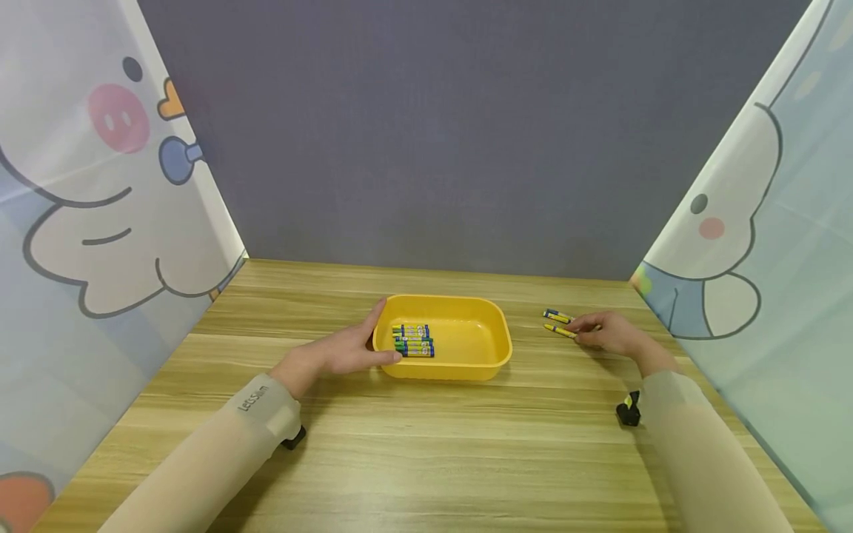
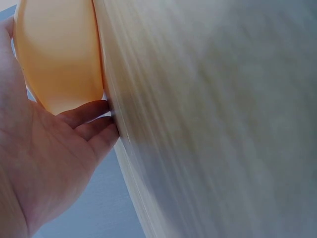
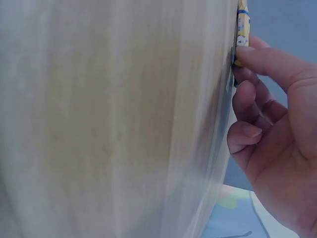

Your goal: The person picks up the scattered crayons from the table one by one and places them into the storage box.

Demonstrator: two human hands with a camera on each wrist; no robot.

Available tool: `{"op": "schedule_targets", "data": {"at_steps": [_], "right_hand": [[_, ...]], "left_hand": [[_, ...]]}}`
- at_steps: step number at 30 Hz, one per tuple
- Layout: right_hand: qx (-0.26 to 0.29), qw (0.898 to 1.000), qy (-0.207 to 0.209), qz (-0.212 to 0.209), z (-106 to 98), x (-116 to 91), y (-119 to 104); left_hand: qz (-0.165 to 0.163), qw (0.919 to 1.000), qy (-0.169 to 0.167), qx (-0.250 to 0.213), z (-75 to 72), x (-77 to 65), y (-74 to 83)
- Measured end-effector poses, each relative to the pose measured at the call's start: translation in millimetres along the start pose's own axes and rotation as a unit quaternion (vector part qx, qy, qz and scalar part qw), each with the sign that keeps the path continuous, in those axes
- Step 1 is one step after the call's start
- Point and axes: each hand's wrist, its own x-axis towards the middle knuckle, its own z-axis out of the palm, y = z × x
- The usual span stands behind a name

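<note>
A yellow plastic tray stands on the wooden table. My left hand holds its left end, with the thumb over the front rim and the other fingers around the outer wall. Inside the tray, at the left, several green and yellow-green crayons lie side by side in printed wrappers. To the right of the tray, my right hand pinches the near end of a yellow crayon between thumb and fingers, low at the tabletop. Just behind it lies a blue crayon.
The wooden table meets a dark grey panel at the back. Cartoon-printed sheets stand along the left and right. Black wrist devices hang below the sleeves.
</note>
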Motion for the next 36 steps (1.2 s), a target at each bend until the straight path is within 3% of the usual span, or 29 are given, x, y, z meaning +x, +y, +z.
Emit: {"op": "schedule_targets", "data": {"at_steps": [6, 13, 23, 36], "right_hand": [[0.003, 1.000, -0.021, 0.005, 1, 1, -6], [-0.013, 1.000, -0.001, -0.007, 6, 3, -24], [0.057, 0.996, -0.013, -0.070, 16, 21, -80], [0.064, 0.991, -0.017, -0.120, 48, 56, -141]], "left_hand": [[-0.002, 1.0000, 0.001, 0.001, 0.5, -0.9, 0.8], [-0.008, 1.0000, 0.001, 0.002, 0.5, -0.9, 3.1], [-0.009, 1.0000, -0.001, -0.001, -0.2, -1.2, 3.4], [-0.005, 1.0000, -0.001, 0.001, -0.1, 1.0, 0.8]]}}
